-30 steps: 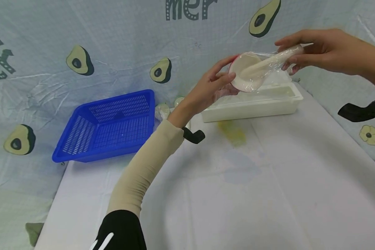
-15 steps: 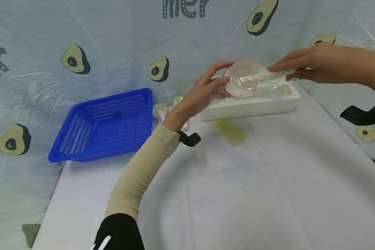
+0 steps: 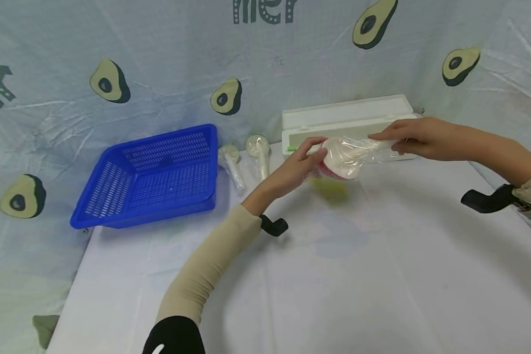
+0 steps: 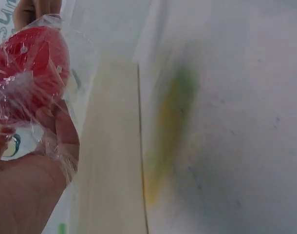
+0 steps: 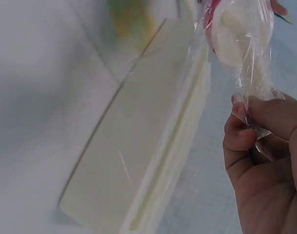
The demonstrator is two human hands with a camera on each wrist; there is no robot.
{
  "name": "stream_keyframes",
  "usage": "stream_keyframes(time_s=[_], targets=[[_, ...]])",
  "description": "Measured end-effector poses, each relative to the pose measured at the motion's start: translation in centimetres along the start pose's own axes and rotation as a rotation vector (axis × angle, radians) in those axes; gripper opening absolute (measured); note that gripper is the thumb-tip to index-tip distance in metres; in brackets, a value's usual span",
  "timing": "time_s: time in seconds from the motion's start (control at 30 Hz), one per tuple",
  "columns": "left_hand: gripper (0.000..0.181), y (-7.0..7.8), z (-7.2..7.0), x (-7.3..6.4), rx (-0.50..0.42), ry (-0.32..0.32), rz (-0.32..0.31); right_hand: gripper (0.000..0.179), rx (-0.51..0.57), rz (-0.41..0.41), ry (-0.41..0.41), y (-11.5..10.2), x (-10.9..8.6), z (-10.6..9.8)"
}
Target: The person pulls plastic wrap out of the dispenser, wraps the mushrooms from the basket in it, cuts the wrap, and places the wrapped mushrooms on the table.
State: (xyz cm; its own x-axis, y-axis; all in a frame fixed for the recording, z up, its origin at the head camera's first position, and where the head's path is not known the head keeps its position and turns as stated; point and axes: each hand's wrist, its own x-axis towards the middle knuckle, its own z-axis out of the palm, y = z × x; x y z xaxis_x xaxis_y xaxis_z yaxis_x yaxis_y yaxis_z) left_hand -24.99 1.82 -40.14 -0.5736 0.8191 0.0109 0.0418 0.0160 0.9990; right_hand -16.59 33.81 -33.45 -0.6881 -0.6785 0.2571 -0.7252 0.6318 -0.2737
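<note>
A shallow bowl (image 3: 338, 157), white inside and red outside, is wrapped in clear plastic with a pale, spoon-like stick lying across it. My left hand (image 3: 289, 174) holds the bowl's left rim, thumb in front. In the left wrist view its red underside (image 4: 31, 68) faces the camera. My right hand (image 3: 425, 138) pinches the gathered plastic around the stick's end, seen closely in the right wrist view beside the fingers (image 5: 241, 139). Both hands hold the bundle up in front of a long white box (image 3: 349, 130) whose lid stands raised.
A blue perforated basket (image 3: 146, 216) stands at the back left of the white-covered table (image 3: 336, 285). Beside it lie two plastic-wrapped, round-headed utensils (image 3: 234, 172). A patterned sheet (image 3: 168, 59) hangs behind the table.
Both hands have lowered the wrapped bowl from over the white box to in front of it. The raised lid and the two wrapped utensils show more fully now.
</note>
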Motion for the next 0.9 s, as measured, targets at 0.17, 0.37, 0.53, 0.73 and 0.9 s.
stream_keyframes(time_s=[0.17,0.37,0.53,0.73,0.9], targets=[[0.059,-2.3,-0.8,-0.5,0.153,-0.07,-0.036,0.058,0.047,0.036,-0.022,0.4,0.2,2.5],[0.088,-4.2,-1.6,-0.8,0.376,-0.252,0.025,0.05,0.07,0.147,-0.154,0.5,0.5,5.1],[0.074,-4.0,-0.9,-0.9,0.712,-0.167,0.092,0.053,0.07,0.185,-0.218,0.5,0.8,6.1],[0.072,-3.6,0.1,-1.3,0.99,-0.012,0.161,0.054,0.097,0.22,-0.24,1.3,1.2,6.6],[0.054,-3.7,0.3,-0.9,1.251,-0.067,0.289,0.056,0.141,0.245,-0.244,2.2,1.1,7.5]])
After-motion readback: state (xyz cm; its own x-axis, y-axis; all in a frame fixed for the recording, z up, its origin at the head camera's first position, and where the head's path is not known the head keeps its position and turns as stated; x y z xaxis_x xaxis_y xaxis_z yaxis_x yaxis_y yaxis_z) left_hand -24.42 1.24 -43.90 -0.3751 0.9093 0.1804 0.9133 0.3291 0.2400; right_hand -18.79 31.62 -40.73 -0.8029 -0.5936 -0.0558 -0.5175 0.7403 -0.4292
